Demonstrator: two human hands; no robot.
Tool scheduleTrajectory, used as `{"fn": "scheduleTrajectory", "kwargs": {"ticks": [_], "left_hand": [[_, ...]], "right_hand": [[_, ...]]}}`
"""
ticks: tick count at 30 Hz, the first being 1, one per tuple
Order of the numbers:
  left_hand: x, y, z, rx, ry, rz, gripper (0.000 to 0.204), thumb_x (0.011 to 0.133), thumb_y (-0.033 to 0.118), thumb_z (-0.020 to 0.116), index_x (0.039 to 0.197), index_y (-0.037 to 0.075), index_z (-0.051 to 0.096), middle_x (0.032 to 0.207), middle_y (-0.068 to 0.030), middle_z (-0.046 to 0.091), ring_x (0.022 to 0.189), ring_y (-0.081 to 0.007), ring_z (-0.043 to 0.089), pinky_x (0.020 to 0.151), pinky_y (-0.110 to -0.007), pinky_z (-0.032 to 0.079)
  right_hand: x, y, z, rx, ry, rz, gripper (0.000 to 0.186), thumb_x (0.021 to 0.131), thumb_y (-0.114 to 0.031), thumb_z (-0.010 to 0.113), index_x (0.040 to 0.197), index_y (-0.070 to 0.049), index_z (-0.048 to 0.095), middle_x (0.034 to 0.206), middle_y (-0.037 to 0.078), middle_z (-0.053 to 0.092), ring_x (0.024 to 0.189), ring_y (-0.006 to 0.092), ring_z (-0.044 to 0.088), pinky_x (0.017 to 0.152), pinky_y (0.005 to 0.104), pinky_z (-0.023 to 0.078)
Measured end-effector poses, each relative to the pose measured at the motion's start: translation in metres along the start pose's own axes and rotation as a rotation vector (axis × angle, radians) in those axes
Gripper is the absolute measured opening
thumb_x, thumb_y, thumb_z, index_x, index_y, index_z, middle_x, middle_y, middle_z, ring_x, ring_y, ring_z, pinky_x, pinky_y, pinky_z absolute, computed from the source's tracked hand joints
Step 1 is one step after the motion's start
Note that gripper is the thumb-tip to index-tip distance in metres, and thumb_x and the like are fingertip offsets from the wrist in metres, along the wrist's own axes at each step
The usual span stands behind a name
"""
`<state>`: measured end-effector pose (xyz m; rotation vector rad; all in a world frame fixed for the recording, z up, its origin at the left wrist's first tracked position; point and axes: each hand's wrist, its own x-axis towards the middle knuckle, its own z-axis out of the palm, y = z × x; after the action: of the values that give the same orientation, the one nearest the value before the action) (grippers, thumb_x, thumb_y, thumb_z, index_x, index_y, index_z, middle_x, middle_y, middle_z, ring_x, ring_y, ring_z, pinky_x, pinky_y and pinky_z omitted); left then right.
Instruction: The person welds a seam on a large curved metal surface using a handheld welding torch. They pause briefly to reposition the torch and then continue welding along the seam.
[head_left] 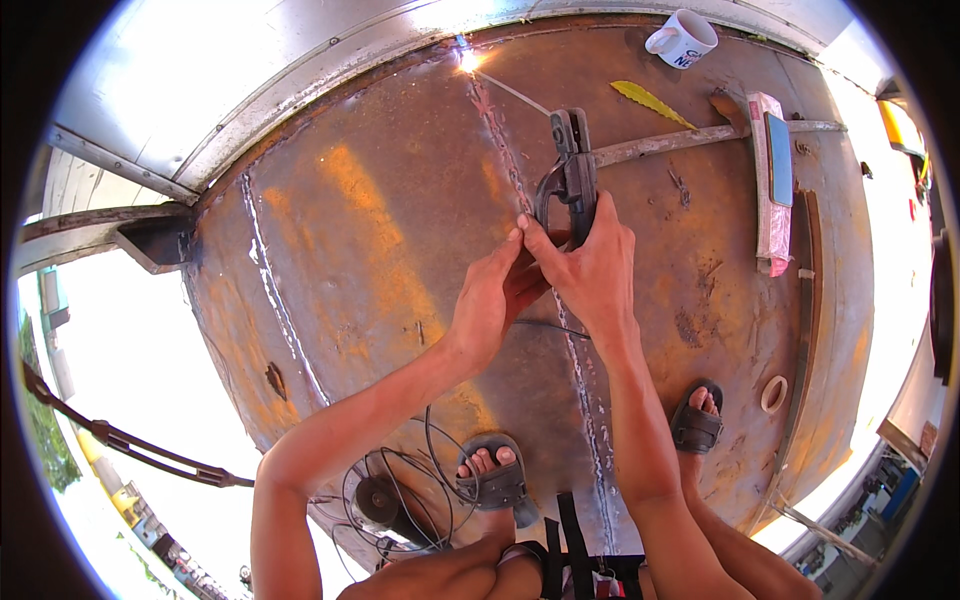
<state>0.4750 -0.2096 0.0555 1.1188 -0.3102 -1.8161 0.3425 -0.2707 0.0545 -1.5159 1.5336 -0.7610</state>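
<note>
My right hand [597, 268] is closed round the handle of a black welding electrode holder [572, 165]. The fingers of my left hand [488, 300] are closed at the back of the same handle, against my right hand; part of its grip is hidden. From the holder's jaws a thin welding rod [515, 93] slants up and left. At its tip a bright arc [468, 62] glows on the far end of a weld seam [499, 142]. This seam runs toward me across a rusty steel sheet [400, 140].
Right of the holder lie a metal bar [665, 145], a yellow leaf [652, 103] and a pink-and-white box [768, 215] with a blue phone-like slab [779, 160]. A white mug [683, 40] stands far right. Coiled cable [430, 470] lies near my sandalled foot [495, 475]. A metal wall [270, 100] borders the far side.
</note>
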Motion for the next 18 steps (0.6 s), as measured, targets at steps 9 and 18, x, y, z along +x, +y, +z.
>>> {"fn": "scheduleTrajectory", "kwargs": {"ticks": [9, 18], "left_hand": [[0.0007, -0.0025, -0.0026, -0.008, 0.0, -0.001, 0.052, 0.119, 0.043, 0.038, 0.147, 0.003, 0.056, 0.143, -0.0104, 0.064, 0.13, -0.0246, 0.061, 0.116, -0.045, 0.045], [0.0002, -0.0025, -0.0018, -0.003, 0.013, -0.005, 0.051, 0.119, 0.042, 0.037, 0.147, 0.003, 0.056, 0.144, -0.0106, 0.064, 0.131, -0.0247, 0.061, 0.117, -0.045, 0.046]], "right_hand": [[-0.0003, -0.0012, -0.0004, 0.013, -0.009, 0.011, 0.058, 0.081, -0.038, 0.093, 0.093, 0.004, 0.054, 0.074, 0.022, 0.071, 0.068, 0.0365, 0.075, 0.061, 0.0425, 0.056], [-0.0002, 0.001, 0.0, 0.0, -0.005, 0.005, 0.059, 0.081, -0.038, 0.093, 0.093, 0.004, 0.053, 0.073, 0.022, 0.07, 0.067, 0.0364, 0.075, 0.06, 0.0427, 0.056]]}}
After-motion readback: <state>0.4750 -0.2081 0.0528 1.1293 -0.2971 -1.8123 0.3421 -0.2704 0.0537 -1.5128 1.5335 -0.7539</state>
